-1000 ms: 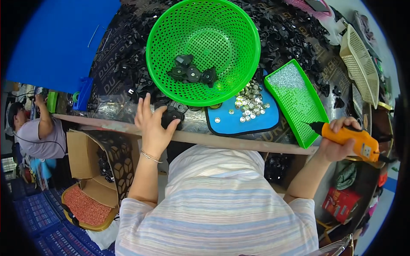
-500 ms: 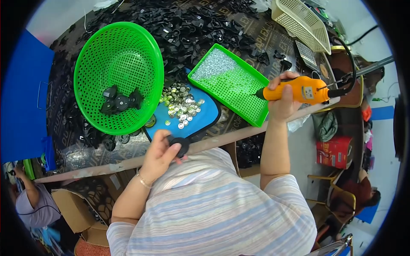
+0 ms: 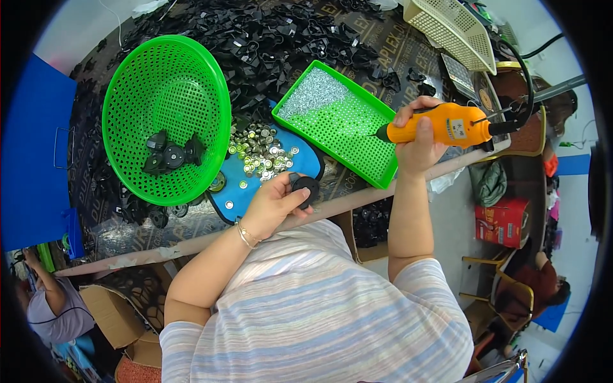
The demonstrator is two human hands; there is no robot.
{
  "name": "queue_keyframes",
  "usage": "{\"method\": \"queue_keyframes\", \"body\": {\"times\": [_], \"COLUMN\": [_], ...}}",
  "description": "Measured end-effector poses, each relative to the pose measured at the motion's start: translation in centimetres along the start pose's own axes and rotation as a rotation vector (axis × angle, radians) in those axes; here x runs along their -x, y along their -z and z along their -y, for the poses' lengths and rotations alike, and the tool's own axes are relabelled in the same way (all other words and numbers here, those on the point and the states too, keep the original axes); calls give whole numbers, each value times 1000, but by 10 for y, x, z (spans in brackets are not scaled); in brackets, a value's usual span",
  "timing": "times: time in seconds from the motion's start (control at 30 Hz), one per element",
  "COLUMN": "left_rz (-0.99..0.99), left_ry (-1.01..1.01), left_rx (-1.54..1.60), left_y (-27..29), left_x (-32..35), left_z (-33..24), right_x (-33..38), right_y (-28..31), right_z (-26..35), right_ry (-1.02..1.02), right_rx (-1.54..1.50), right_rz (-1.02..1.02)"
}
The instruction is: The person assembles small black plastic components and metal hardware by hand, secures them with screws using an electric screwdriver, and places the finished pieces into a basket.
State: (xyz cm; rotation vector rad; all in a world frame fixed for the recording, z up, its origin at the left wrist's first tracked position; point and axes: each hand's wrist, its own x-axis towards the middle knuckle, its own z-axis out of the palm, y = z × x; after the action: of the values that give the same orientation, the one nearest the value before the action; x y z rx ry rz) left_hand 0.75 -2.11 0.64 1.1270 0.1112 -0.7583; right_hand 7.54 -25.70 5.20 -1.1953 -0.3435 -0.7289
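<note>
My left hand (image 3: pixel 276 203) grips a round black plastic part (image 3: pixel 306 189) in front of the blue mat, thumb on its face. My right hand (image 3: pixel 421 137) is wrapped round an orange electric screwdriver (image 3: pixel 456 124), its dark tip pointing left over a green perforated tray (image 3: pixel 377 173). Small silvery screws (image 3: pixel 316 92) are heaped in the tray's far left part. Shiny round metal caps (image 3: pixel 265 159) lie on the blue mat (image 3: pixel 300 153), left of the tray. A few black parts (image 3: pixel 172 155) sit in the large green basket (image 3: pixel 220 121).
Many black plastic parts (image 3: pixel 255 51) cover the table's far side. A cream basket (image 3: pixel 456 35) stands at the far right, near a calculator-like device (image 3: pixel 458 75). Cardboard boxes (image 3: pixel 115 316) stand below the table edge. Other people sit at far left and far right.
My left hand has moved right and slightly up with the round black part, toward the tray. The screwdriver in my right hand has shifted slightly left.
</note>
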Motion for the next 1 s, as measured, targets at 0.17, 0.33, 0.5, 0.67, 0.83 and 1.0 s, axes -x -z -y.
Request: {"method": "queue_keyframes", "body": {"times": [0.17, 0.33, 0.5, 0.67, 0.83, 1.0], "left_rz": [-49, -62, -73, -67, -53, -47], "left_ry": [22, -6, -25, -20, -13, -5], "left_rx": [-2, -79, -45, -59, -75, -50], "left_y": [-4, -3, -2, 0, 0, 1], "left_x": [-8, -8, -6, -8, -9, -8], "left_z": [-2, -1, -2, -1, -1, -1], "right_x": [2, 1, 3, 16, 33, 42], "right_y": [0, -2, -6, -40, -58, -67], "right_z": [0, 0, 23, 50, 49, 41], "right_ry": [-11, -23, -30, -28, -53, -129], "right_rx": [3, 39, -36, -262, -315, -338], "right_rz": [18, -9, 3, 236, 356, 278]}}
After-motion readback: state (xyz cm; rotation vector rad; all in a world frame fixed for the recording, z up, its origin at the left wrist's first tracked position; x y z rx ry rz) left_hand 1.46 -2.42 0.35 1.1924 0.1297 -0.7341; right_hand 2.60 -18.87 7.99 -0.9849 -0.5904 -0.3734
